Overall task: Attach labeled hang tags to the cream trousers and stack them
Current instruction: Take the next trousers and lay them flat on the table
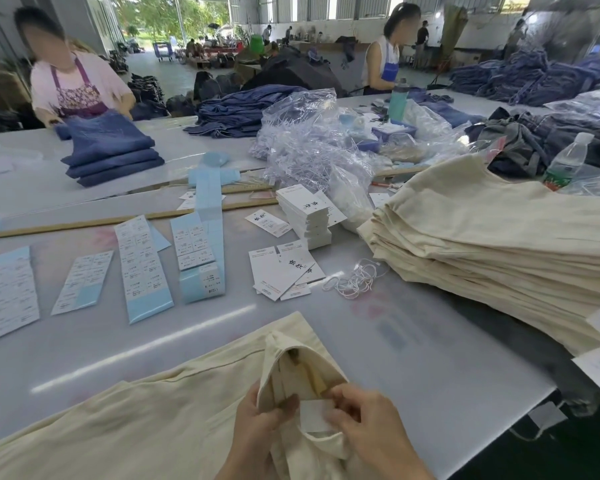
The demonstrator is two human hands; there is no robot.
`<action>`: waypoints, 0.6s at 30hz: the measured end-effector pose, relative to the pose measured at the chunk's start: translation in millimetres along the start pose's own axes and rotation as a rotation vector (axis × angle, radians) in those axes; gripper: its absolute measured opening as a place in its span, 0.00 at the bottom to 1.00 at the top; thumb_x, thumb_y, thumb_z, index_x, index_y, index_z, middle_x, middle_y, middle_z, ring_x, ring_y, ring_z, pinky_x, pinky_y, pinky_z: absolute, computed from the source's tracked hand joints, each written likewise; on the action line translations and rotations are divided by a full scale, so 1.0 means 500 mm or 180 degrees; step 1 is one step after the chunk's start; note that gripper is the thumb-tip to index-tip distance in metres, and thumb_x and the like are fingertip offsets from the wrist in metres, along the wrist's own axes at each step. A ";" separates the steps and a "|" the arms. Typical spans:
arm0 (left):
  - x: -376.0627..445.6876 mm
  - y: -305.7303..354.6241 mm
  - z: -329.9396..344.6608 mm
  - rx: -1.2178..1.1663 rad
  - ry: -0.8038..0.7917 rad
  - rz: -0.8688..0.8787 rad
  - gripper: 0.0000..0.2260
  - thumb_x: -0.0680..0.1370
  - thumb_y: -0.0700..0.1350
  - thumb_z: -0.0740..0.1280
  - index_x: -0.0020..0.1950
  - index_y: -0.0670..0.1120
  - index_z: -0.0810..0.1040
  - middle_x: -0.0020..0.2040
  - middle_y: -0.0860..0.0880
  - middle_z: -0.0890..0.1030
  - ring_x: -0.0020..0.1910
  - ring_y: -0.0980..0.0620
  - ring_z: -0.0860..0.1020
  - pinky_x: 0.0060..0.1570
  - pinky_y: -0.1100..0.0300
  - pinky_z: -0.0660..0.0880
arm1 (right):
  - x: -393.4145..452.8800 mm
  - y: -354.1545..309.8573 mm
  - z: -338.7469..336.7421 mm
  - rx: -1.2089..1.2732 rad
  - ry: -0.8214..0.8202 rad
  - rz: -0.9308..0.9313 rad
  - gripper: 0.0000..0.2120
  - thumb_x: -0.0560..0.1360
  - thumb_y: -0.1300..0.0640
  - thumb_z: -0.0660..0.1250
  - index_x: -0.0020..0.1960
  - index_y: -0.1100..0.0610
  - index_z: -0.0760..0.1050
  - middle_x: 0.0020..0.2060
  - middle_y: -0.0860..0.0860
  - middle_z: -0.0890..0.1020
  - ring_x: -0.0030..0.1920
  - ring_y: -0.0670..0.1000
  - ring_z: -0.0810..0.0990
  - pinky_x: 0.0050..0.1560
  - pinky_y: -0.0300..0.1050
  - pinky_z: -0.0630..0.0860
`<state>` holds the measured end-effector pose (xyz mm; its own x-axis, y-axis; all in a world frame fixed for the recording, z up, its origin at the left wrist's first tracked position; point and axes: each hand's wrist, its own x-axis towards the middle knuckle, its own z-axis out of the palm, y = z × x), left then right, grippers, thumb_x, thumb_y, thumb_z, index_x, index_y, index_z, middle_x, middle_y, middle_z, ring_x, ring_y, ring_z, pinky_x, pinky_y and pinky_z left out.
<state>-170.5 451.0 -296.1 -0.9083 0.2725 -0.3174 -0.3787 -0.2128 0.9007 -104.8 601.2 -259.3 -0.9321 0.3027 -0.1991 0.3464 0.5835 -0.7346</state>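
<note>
A pair of cream trousers [160, 403] lies across the near table edge, its waistband lifted and opened. My left hand [260, 420] grips the raised waistband fabric. My right hand [364, 420] pinches a small white label [314, 415] inside the waistband. A tall stack of folded cream trousers [499, 244] sits at the right. White hang tags [305, 216] are piled mid-table, with loose tags [281, 271] fanned in front and a tangle of white strings [354, 277] beside them.
Blue-backed sticker sheets [142, 268] lie in rows at the left. A heap of clear plastic bags [309, 140], denim piles [115, 150] and bottles [567, 161] crowd the far table. Two people work across the table. A wooden ruler [84, 223] runs along the middle.
</note>
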 end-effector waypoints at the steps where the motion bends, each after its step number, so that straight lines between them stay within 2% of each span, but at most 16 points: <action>1: 0.001 0.001 0.002 0.0055 -0.0038 0.0034 0.20 0.56 0.30 0.78 0.47 0.35 0.81 0.41 0.34 0.83 0.37 0.41 0.83 0.33 0.54 0.78 | 0.001 -0.004 -0.002 -0.0421 -0.0190 -0.0013 0.14 0.66 0.42 0.72 0.51 0.40 0.78 0.31 0.33 0.76 0.43 0.37 0.73 0.54 0.41 0.67; 3: 0.004 0.000 0.008 0.0211 -0.0047 0.0105 0.22 0.56 0.34 0.78 0.49 0.35 0.80 0.41 0.36 0.83 0.39 0.41 0.83 0.34 0.55 0.77 | 0.002 -0.012 -0.005 -0.1203 -0.0496 -0.0100 0.24 0.62 0.32 0.68 0.55 0.42 0.76 0.38 0.36 0.74 0.49 0.41 0.70 0.53 0.45 0.61; 4: 0.004 -0.001 0.013 0.0246 -0.0032 0.0138 0.22 0.56 0.36 0.77 0.49 0.35 0.80 0.41 0.37 0.84 0.39 0.43 0.83 0.34 0.57 0.77 | 0.002 -0.019 -0.006 -0.1452 -0.0620 -0.0136 0.25 0.62 0.30 0.67 0.53 0.44 0.75 0.41 0.38 0.73 0.50 0.43 0.69 0.51 0.46 0.59; 6: 0.005 0.000 0.022 0.0274 -0.0004 0.0161 0.22 0.56 0.38 0.76 0.48 0.36 0.80 0.41 0.39 0.84 0.38 0.44 0.83 0.33 0.58 0.77 | 0.004 -0.025 -0.005 -0.1585 -0.0682 -0.0223 0.22 0.63 0.29 0.63 0.43 0.45 0.72 0.39 0.41 0.71 0.48 0.45 0.67 0.49 0.48 0.59; 8: 0.006 -0.002 0.026 0.0270 0.0080 0.0147 0.23 0.56 0.39 0.77 0.49 0.36 0.79 0.41 0.38 0.84 0.40 0.42 0.83 0.36 0.54 0.77 | 0.008 -0.016 -0.001 -0.1374 -0.0604 -0.0323 0.20 0.67 0.31 0.61 0.33 0.47 0.66 0.32 0.40 0.69 0.43 0.44 0.66 0.47 0.46 0.60; 11: 0.010 -0.005 0.028 0.0203 0.0171 0.0084 0.23 0.55 0.39 0.76 0.49 0.36 0.79 0.41 0.38 0.84 0.40 0.40 0.82 0.40 0.52 0.77 | 0.020 0.019 -0.003 -0.0090 -0.0347 -0.0132 0.23 0.77 0.48 0.63 0.27 0.52 0.61 0.22 0.45 0.65 0.32 0.44 0.65 0.38 0.44 0.60; 12: 0.010 -0.006 0.029 0.0200 0.0190 0.0059 0.23 0.55 0.39 0.76 0.48 0.36 0.79 0.40 0.39 0.84 0.40 0.41 0.82 0.40 0.52 0.78 | 0.022 0.031 -0.009 0.0481 -0.0294 0.0024 0.22 0.78 0.54 0.64 0.27 0.52 0.62 0.22 0.44 0.64 0.30 0.45 0.63 0.36 0.43 0.60; 14: 0.010 -0.008 0.030 0.0181 0.0222 0.0017 0.23 0.55 0.39 0.76 0.48 0.36 0.79 0.40 0.39 0.84 0.40 0.41 0.82 0.39 0.52 0.78 | 0.024 0.056 -0.022 0.1446 -0.0264 0.0290 0.16 0.78 0.63 0.63 0.31 0.60 0.72 0.25 0.50 0.69 0.28 0.47 0.66 0.33 0.42 0.63; 16: 0.010 -0.010 0.027 0.0188 0.0244 -0.0007 0.23 0.55 0.40 0.77 0.48 0.36 0.79 0.40 0.39 0.84 0.39 0.42 0.83 0.36 0.53 0.78 | 0.023 0.071 -0.030 0.2230 -0.0357 0.0525 0.11 0.77 0.67 0.62 0.39 0.67 0.79 0.28 0.55 0.77 0.26 0.47 0.71 0.29 0.38 0.68; 18: 0.009 -0.010 0.026 0.0210 0.0229 -0.0049 0.23 0.56 0.39 0.79 0.48 0.36 0.78 0.39 0.40 0.84 0.37 0.44 0.83 0.33 0.55 0.77 | 0.021 0.079 -0.029 0.2733 -0.0392 0.0706 0.10 0.76 0.65 0.63 0.41 0.69 0.80 0.32 0.60 0.80 0.26 0.48 0.72 0.29 0.37 0.69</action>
<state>-170.5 465.4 -298.1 -0.9138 0.2065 -0.3497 -0.3822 -0.1462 0.9124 -99.5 638.5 -280.8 -0.8751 0.2296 -0.4261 0.3671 -0.2588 -0.8934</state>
